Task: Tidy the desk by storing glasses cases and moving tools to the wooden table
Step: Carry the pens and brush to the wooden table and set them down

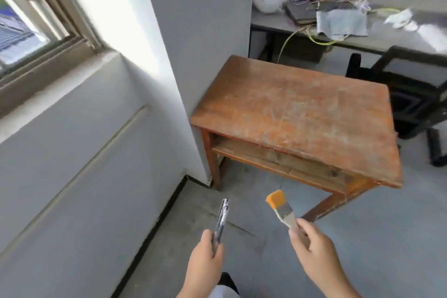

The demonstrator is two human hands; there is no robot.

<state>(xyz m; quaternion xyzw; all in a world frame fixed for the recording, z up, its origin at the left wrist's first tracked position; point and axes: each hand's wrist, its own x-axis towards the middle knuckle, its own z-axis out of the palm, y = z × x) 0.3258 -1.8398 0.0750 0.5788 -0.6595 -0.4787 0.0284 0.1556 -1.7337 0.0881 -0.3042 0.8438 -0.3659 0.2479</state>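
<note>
Gripping metal tool (221, 219) in left hand (205, 261), right hand (314, 251) pinching brush (281, 208), wooden table (302, 113) bare.

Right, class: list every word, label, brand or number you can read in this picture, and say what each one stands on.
None can be read.
Brush in the right hand: no print shows.
Metal tool in the left hand: shiny and blurred, no marking legible.
Wooden table: bare, no label.
Clutter on the far desk: too blurred to tell whether any text is there.
</note>
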